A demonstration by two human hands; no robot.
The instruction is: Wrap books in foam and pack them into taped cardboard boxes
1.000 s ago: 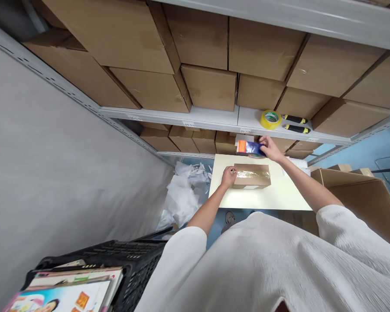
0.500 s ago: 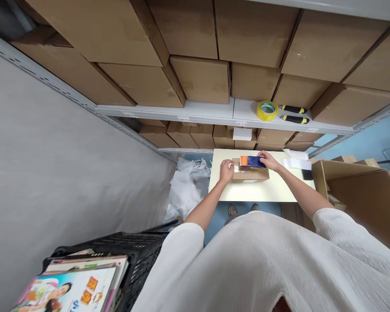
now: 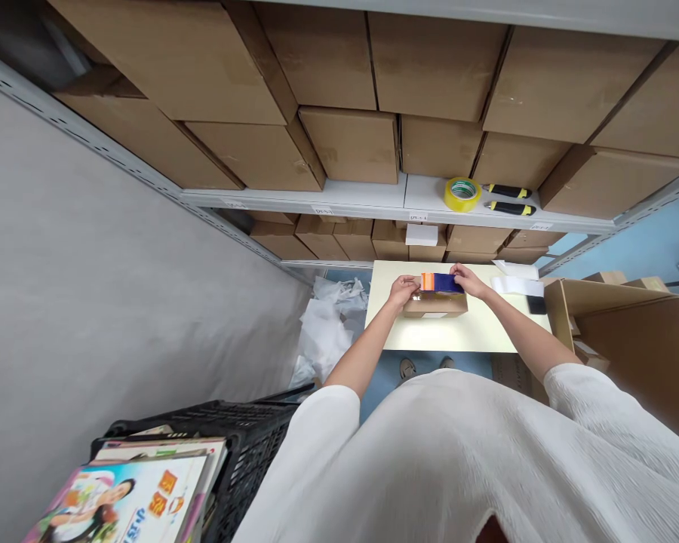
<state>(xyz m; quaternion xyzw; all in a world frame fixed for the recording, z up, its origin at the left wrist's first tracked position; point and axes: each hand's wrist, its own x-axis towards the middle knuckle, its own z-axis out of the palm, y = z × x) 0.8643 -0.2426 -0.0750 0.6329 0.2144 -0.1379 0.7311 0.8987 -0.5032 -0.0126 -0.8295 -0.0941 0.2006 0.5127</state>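
Observation:
A small cardboard box [image 3: 434, 305] lies on the pale tabletop [image 3: 475, 328], with shiny clear tape across its top. Over its far part is a flat dark-blue piece [image 3: 446, 282] with an orange-and-white striped left end; whether it is a packet or a card I cannot tell. My right hand [image 3: 467, 279] pinches the blue right end. At the striped end my left hand [image 3: 404, 289] has its fingertips closed together on the edge, partly hiding the box's left side.
On the shelf [image 3: 367, 190] ahead sit a yellow tape roll [image 3: 462, 194] and two black-and-yellow cutters [image 3: 510, 207]. A large open carton [image 3: 628, 332] stands right. Crumpled white paper [image 3: 324, 332] lies left, and a black crate [image 3: 249, 445] of magazines [image 3: 141, 490] is lower left.
My left hand has moved from the box's left edge rightward and up to the striped end of the blue piece. My right hand keeps its hold.

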